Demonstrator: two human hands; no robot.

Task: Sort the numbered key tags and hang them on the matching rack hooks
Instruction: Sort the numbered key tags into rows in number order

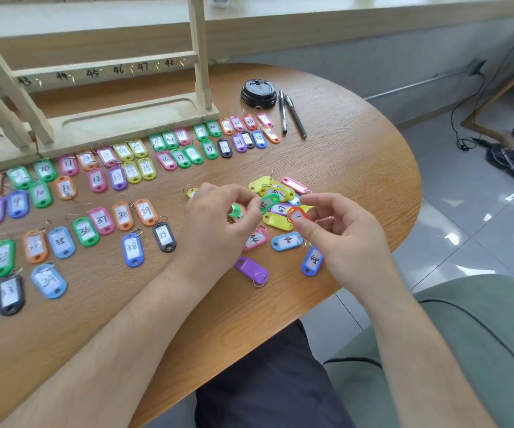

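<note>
My left hand [218, 220] pinches a green key tag [268, 202] above a loose pile of unsorted tags [280, 193]. My right hand [339, 230] pinches a red-orange key tag [296, 215] between thumb and fingers. Another green tag [235, 210] shows partly under my left fingers. Several sorted tags lie in numbered rows on the table, such as 38 [132, 249] and 39 [164, 236]. The wooden rack [107, 69] stands at the back left, its hooks marked 43 to 48 and bare of tags in view.
A purple tag [251, 269] lies face down near the table's front edge. Two pens [289, 115] and a black round lid [257, 92] sit at the back right. The round wooden table's edge [404, 168] curves at right. A green seat [481, 335] is below right.
</note>
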